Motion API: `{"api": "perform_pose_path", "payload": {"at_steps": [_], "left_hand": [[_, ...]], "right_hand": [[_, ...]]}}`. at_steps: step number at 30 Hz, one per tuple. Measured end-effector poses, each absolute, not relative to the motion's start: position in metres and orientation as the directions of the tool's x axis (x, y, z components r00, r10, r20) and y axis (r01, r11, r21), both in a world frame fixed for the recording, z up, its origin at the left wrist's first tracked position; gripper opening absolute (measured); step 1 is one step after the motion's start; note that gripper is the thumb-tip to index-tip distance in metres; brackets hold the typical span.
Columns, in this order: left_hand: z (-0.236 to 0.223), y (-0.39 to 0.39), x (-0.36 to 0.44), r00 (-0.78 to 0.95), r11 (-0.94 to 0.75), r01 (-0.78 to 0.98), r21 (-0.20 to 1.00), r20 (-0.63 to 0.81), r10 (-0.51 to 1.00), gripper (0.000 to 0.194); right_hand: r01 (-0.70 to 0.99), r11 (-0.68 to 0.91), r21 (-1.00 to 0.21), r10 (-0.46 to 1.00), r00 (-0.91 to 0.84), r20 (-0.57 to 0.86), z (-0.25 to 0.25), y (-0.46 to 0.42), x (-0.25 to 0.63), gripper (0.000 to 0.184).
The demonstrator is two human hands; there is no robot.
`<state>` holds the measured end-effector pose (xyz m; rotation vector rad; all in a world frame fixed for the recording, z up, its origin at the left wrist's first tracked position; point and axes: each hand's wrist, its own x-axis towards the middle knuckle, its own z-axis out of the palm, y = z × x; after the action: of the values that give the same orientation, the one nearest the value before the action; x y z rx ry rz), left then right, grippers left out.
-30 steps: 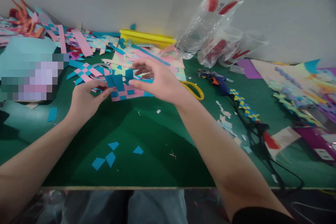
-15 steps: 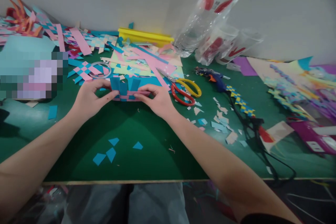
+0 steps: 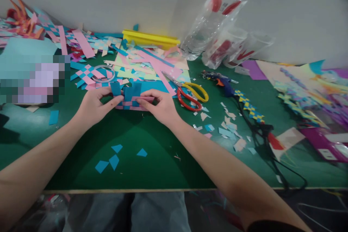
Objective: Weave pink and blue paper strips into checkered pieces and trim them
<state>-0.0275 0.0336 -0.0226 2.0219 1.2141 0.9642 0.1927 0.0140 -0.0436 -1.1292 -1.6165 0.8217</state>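
in the head view, a smooth green table [image 3: 168, 156] is spread beneath both hands, backed by a plain pale wall [image 3: 152, 0]. between the hands, a small weave [image 3: 128, 96] of flat blue and pink paper is held, its blue ends stood upright. its left part is pinched between thumb and fingers of the left hand [image 3: 98, 106]; a narrow pink strip [image 3: 145, 98] on it is gripped by the right hand [image 3: 161, 107]. just beyond the right hand, metal scissors [image 3: 178, 84] with red and yellow handles are laid. farther beyond it, crinkled clear plastic [image 3: 197, 40] is propped. nearer than the left hand, angular blue scraps [image 3: 102, 166] are scattered. one second earlier, the right hand was raised and the scissors were mostly covered by it.
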Motion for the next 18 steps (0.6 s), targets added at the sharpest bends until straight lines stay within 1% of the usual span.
{"api": "perform_pose_path", "payload": {"at_steps": [4,8,11,18], "left_hand": [[-0.0236,0.0329,-0.0270,0.329,-0.413,0.432,0.801,0.286,0.900,0.026],[-0.0203,0.0295,-0.0243,0.300,-0.413,0.461,0.785,0.300,0.905,0.021],[-0.0179,0.0275,-0.0230,0.288,-0.427,0.451,0.783,0.325,0.901,0.016],[-0.0171,0.0263,-0.0229,0.277,-0.373,0.452,0.810,0.270,0.922,0.017]], "right_hand": [[0.281,0.363,-0.889,0.932,-0.104,0.347,-0.0441,0.0114,0.1894,0.012],[0.275,0.376,-0.885,0.926,-0.135,0.351,-0.0425,0.0079,0.1858,0.012],[0.240,0.363,-0.900,0.931,-0.141,0.337,-0.0421,0.0073,0.1846,0.011],[0.196,0.330,-0.923,0.941,-0.140,0.307,-0.0417,0.0068,0.1837,0.012]]}}
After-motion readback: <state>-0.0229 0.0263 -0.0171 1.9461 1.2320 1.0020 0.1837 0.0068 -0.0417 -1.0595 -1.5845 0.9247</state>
